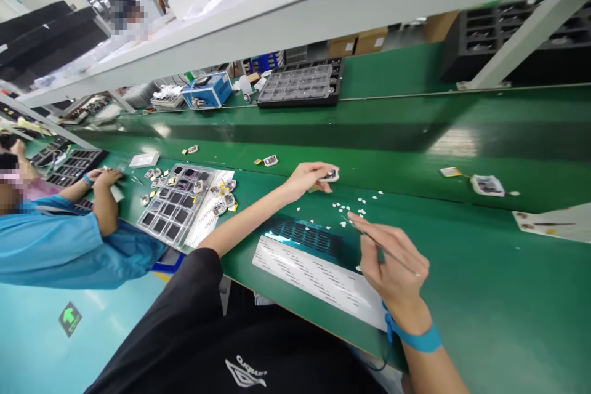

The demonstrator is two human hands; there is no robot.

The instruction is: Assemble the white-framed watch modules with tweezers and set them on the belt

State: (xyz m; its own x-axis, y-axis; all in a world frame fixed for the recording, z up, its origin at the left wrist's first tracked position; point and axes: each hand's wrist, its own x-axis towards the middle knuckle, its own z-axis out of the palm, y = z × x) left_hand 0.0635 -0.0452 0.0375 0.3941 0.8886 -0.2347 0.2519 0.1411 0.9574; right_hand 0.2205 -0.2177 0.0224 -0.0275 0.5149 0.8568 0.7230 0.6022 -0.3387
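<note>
My left hand [308,176] reaches out over the green bench and holds a small white part [330,175] between its fingers. My right hand [393,265], with a blue wrist strap [415,338], grips thin tweezers [369,238] whose tip points at a scatter of tiny white pieces [348,206] on the mat. Right beneath my right hand lies a dark blue sticker sheet [307,237] on a white backing sheet [318,280].
A clear tray [178,206] with dark parts and loose small parts lies to the left. A co-worker in blue [69,240] works at the far left. Another white part [487,184] sits at right, a black tray [300,83] and blue box [207,89] behind the conveyor.
</note>
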